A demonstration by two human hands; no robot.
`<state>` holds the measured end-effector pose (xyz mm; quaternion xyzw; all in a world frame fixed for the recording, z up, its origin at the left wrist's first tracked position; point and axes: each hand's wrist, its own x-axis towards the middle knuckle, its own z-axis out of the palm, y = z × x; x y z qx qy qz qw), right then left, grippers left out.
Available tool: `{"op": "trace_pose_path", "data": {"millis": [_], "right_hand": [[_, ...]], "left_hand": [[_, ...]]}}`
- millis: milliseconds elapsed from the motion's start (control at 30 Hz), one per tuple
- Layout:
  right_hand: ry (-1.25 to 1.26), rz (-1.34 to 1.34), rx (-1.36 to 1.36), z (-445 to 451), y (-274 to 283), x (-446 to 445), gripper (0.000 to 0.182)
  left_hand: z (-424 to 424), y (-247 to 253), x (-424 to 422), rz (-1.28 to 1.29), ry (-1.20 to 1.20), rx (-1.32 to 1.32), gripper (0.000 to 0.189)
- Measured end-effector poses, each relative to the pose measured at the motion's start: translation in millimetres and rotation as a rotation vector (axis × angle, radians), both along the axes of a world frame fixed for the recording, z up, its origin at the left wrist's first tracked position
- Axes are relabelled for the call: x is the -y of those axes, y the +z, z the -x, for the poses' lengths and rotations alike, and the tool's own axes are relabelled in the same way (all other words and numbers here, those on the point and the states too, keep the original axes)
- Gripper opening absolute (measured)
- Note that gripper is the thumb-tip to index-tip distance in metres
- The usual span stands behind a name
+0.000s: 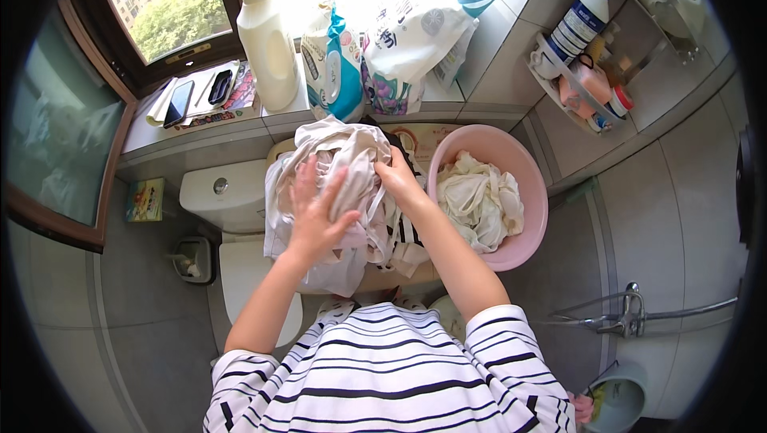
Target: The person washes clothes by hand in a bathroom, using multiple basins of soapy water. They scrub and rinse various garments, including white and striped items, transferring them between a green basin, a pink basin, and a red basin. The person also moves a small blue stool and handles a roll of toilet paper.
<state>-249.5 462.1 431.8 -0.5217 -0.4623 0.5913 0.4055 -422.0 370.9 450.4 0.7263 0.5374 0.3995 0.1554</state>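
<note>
A heaped pile of pale pinkish-white clothes (353, 139) lies in front of me on a light-coloured tabletop (413, 277). My left hand (317, 211) rests flat against the pile's near side, fingers spread. At the pile's right edge, my right hand (396, 176) grips a fold of the pale cloth between thumb and fingers; some fingertips are hidden. Black-and-white striped fabric (407, 230) shows beneath the pile on the right. Beside it stands a pink plastic basin (537, 205) holding crumpled cream-white clothes (479, 199).
Along the window ledge stand a cream detergent bottle (268, 49), a blue-and-white pouch (341, 79), a large white bag (413, 31) and a smartphone (179, 103). A toilet (230, 193) is at left. A corner shelf (575, 94) holds bottles; a shower mixer (629, 316) is lower right.
</note>
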Motion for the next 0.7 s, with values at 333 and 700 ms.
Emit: {"op": "trace_pose_path", "data": {"millis": [333,700], "right_hand": [[-0.144,-0.312,0.484,-13.5,-23.3,61.5,0.071],[-0.345,-0.061,-0.085,-61.2,-3.0,132.9,0.045]], "left_hand": [[-41.5,-62.0,-23.7,0.153,0.029,-0.393,0.062],[-20.2,13.7,-6.1,0.032,-0.172,-0.1,0.051]]}}
